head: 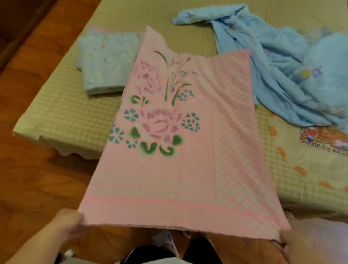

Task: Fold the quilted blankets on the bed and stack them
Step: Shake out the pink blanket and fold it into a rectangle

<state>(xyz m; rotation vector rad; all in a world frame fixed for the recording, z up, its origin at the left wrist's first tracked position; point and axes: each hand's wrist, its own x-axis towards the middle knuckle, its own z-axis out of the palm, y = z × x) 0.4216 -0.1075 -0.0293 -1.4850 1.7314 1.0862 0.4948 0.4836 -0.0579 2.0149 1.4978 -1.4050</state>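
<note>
You have the pink blanket pinched at its two near corners, your left hand clamped on one corner and your right hand on the other, fingers curled round the hem. From that grip the cloth runs straight away from you, held taut above the floor and reaching out over the bed. Its long axis points away from you; the short edge spans between your hands. The far end lies well beyond either hand, about equally distant from both, with its corners hanging free, so the next fold probably means carrying the near hem forward to meet it. Past your left grip sits the folded pale blue blanket; beyond your right, the crumpled blue blanket awaits.
</note>
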